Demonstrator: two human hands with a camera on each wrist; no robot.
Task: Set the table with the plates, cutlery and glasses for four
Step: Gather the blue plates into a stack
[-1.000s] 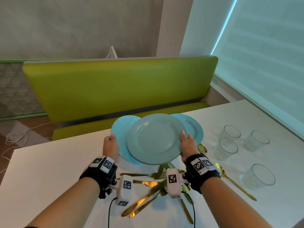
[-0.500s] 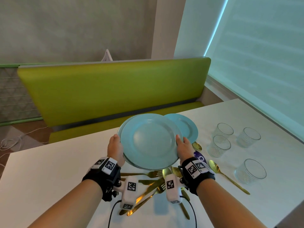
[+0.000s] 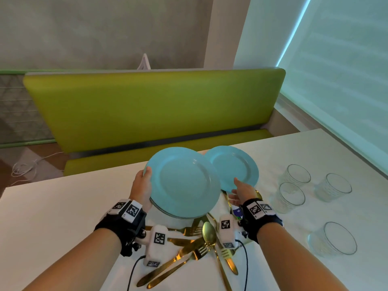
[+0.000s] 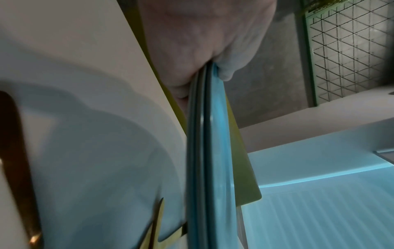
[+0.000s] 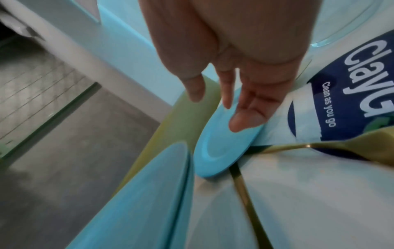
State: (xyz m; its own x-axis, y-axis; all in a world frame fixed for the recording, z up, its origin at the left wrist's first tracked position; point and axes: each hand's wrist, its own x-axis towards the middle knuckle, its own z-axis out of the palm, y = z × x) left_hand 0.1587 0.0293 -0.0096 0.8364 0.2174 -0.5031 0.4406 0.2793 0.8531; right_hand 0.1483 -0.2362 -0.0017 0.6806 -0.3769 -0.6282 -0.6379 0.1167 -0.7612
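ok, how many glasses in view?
4, all right of the plates: far glass, one nearer beside it, one further right, nearest. None seem hidden.

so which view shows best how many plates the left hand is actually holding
The left wrist view: it looks edge-on at the stacked plates pinched by the left hand, and separate rims show side by side. The head view shows the top plate's face and only a hint of rims underneath. The right wrist view shows the stack blurred.
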